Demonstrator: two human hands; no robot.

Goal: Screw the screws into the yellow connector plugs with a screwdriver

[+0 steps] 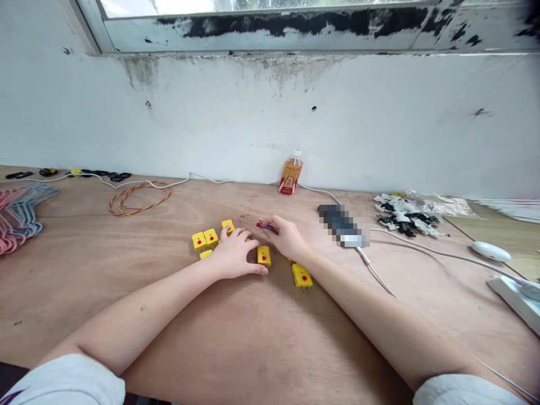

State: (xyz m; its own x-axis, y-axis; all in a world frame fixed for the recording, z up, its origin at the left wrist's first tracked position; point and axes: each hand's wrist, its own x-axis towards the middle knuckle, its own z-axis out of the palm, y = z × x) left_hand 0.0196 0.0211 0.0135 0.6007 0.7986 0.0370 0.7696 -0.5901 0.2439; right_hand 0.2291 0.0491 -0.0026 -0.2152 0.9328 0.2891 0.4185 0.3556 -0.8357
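Note:
My right hand [287, 238] is closed around the handle of a small screwdriver [267, 227], its thin metal shaft pointing left above the wooden table. Fingers spread, my left hand [237, 254] lies over a cluster of yellow two-pin plugs, partly hiding some of them. One yellow plug [264, 256] with a red dot is between its thumb and my right hand. Another plug [302, 276], pins toward me, lies below my right wrist. Two plugs side by side, the outer one [198, 241] at the left, sit beyond my left wrist; a further plug [228, 225] touches or nears my fingertips.
An orange-labelled bottle [291, 173] stands against the wall. On the right are a blurred phone [341, 225] with a cable, black and white small parts [407, 216] and a power strip [517, 301]. Leftward lie a coiled red-yellow wire [141, 198] and pink and blue-grey pieces [21, 214].

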